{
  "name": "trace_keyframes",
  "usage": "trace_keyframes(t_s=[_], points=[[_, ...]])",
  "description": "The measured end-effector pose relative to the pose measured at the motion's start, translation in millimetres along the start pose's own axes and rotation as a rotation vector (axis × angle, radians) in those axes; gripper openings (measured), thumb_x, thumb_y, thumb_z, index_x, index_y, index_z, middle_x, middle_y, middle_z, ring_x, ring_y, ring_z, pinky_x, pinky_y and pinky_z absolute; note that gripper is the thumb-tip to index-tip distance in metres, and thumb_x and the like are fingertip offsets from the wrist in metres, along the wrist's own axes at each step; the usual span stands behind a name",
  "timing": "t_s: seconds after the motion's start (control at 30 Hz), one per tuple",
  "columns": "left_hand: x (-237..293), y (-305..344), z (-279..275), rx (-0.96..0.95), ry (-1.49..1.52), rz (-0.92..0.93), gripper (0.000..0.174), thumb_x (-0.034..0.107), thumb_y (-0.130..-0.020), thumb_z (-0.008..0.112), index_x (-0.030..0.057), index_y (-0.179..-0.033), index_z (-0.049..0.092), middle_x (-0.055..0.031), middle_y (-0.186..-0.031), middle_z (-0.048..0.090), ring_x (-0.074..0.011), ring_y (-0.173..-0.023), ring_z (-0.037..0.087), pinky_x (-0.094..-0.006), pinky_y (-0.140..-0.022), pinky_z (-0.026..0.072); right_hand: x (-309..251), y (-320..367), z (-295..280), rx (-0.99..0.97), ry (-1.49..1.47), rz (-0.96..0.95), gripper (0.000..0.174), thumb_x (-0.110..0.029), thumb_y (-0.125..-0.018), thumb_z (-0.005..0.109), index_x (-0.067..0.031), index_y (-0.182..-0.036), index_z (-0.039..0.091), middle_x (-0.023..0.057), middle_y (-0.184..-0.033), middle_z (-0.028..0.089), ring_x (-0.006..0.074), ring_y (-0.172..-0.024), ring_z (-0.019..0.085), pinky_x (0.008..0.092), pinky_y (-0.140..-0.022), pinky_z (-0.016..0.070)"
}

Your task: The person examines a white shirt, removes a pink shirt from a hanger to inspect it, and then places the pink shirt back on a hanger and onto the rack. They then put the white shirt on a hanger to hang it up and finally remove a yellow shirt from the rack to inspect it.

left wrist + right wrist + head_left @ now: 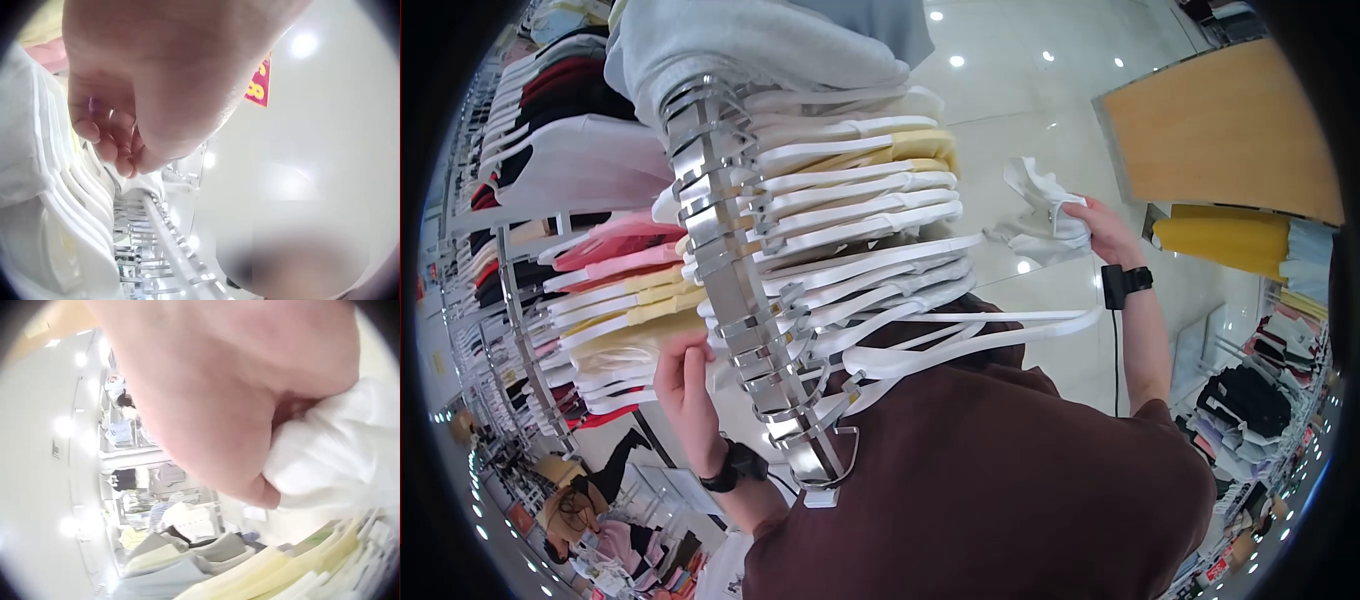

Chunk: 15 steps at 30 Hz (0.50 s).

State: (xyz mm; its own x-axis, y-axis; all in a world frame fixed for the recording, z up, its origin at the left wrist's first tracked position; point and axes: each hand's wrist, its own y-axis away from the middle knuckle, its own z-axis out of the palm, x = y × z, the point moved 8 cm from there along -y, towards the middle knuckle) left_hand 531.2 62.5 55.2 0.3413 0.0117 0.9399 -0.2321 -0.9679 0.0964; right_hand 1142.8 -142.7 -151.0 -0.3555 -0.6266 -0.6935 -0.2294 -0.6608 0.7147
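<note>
Out to the right in the head view, my right hand (1108, 232) grips a bunched white garment (1040, 225) above the floor. The right wrist view shows the same white garment (337, 450) folded into the palm of the right hand (231, 406), with the thumb against it. My left hand (685, 385) is left of the metal rail (725, 240), beside hung clothes. Its fingers (106, 147) are loosely bent, and no held thing shows. White hangers (870, 200) with white and yellow garments line the rail. Close to my chest are white hangers (970, 350) with no garment showing on them.
Grey-white cloth (750, 50) lies over the rail's far end. More clothes hang on a rack at the left, including pink tops (625, 245). A wooden tabletop (1220, 130) stands at the right, with a yellow garment (1220, 235) hanging below it.
</note>
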Motion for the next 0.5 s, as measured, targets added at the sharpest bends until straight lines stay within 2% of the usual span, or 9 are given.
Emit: trace_keyframes(t_s=[0.07, 0.13, 0.17, 0.2, 0.27, 0.3, 0.37, 0.47, 0.5], points=[[-10, 25, -13, 0.023, 0.09, -0.05, 0.017, 0.014, -0.114, 0.055, 0.001, -0.116, 0.066, -0.0024, -0.101, 0.065, -0.0093, -0.088, 0.054, -0.0247, -0.084, 0.0436, 38, -23, -12, 0.038, 0.015, 0.064, 0.049, -0.02, -0.108, 0.064, 0.0032, -0.15, 0.058, 0.0082, -0.135, 0.072, 0.017, -0.12, 0.069, 0.0335, -0.104, 0.0547], [-2, 50, -8, -0.122, 0.375, -0.045, 0.022, 0.022, -0.11, 0.062, 0.0021, -0.102, 0.064, -0.0037, -0.091, 0.061, -0.0144, -0.083, 0.053, -0.0285, -0.075, 0.0393, 77, -44, -18, 0.048, 0.149, 0.059, 0.048, -0.025, -0.109, 0.063, 0.003, -0.148, 0.061, 0.0084, -0.132, 0.073, 0.0165, -0.118, 0.069, 0.0338, -0.102, 0.0541], [-2, 64, -8, -0.243, 0.319, -0.017, 0.032, 0.033, -0.108, 0.067, 0.0042, -0.096, 0.06, -0.0041, -0.084, 0.06, -0.0155, -0.076, 0.05, -0.0315, -0.068, 0.0375, 93, -51, -14, 0.049, 0.192, 0.054, 0.048, -0.027, -0.109, 0.063, 0.0016, -0.148, 0.062, 0.008, -0.131, 0.074, 0.0167, -0.117, 0.069, 0.0333, -0.102, 0.0533], [1, 79, -5, -0.353, 0.352, 0.026, 0.037, 0.04, -0.105, 0.071, 0.0036, -0.101, 0.064, -0.0053, -0.083, 0.064, -0.0188, -0.077, 0.057, -0.0334, -0.069, 0.0422, 108, -57, -8, 0.037, 0.198, 0.068, 0.048, -0.027, -0.109, 0.063, 0.0016, -0.148, 0.062, 0.008, -0.131, 0.074, 0.0167, -0.117, 0.069, 0.0333, -0.102, 0.0533], [0, 102, 10, -0.61, 0.419, -0.035, 0.038, 0.039, -0.102, 0.074, 0.0024, -0.107, 0.069, -0.0106, -0.089, 0.07, -0.0258, -0.081, 0.066, -0.0372, -0.076, 0.0485, 133, -67, 1, 0.059, 0.359, 0.066, 0.047, -0.028, -0.109, 0.064, 0.0002, -0.146, 0.064, 0.0076, -0.13, 0.074, 0.0167, -0.116, 0.068, 0.0329, -0.101, 0.053], [3, 99, 11, -0.601, 0.42, -0.044, 0.038, 0.039, -0.102, 0.074, 0.0024, -0.107, 0.069, -0.0106, -0.089, 0.07, -0.0258, -0.081, 0.066, -0.0372, -0.076, 0.0485, 143, -71, 7, 0.06, 0.39, 0.058, 0.045, -0.027, -0.108, 0.063, -0.0009, -0.144, 0.067, 0.0077, -0.128, 0.075, 0.0164, -0.114, 0.068, 0.0328, -0.099, 0.053], [1, 98, 34, -0.855, 0.173, -0.121, 0.035, 0.033, -0.101, 0.074, 0.0003, -0.113, 0.071, -0.0161, -0.102, 0.075, -0.0322, -0.092, 0.07, -0.0408, -0.083, 0.0524, 162, -72, 21, 0.037, 0.417, 0.063, 0.044, -0.027, -0.108, 0.064, -0.0005, -0.143, 0.067, 0.0082, -0.126, 0.075, 0.0162, -0.112, 0.068, 0.0331, -0.099, 0.0531], [-36, 111, 47, -0.937, 0.019, -0.196, 0.03, 0.025, -0.101, 0.071, -0.0006, -0.118, 0.071, -0.0174, -0.111, 0.074, -0.0352, -0.096, 0.069, -0.0435, -0.086, 0.0532, 186, -65, 43, 0.011, 0.445, 0.06, 0.043, -0.028, -0.107, 0.066, 0.0002, -0.14, 0.069, 0.009, -0.123, 0.076, 0.0155, -0.108, 0.069, 0.0336, -0.097, 0.0539], [-39, 109, 57, -0.934, 0.073, -0.181, 0.029, 0.02, -0.103, 0.068, -0.0009, -0.123, 0.07, -0.0188, -0.112, 0.072, -0.0357, -0.103, 0.07, -0.0431, -0.09, 0.0536, 193, -57, 56, -0.063, 0.47, 0.066, 0.044, -0.028, -0.107, 0.066, 0.0, -0.14, 0.07, 0.0088, -0.124, 0.076, 0.0156, -0.107, 0.07, 0.0337, -0.096, 0.0543]])
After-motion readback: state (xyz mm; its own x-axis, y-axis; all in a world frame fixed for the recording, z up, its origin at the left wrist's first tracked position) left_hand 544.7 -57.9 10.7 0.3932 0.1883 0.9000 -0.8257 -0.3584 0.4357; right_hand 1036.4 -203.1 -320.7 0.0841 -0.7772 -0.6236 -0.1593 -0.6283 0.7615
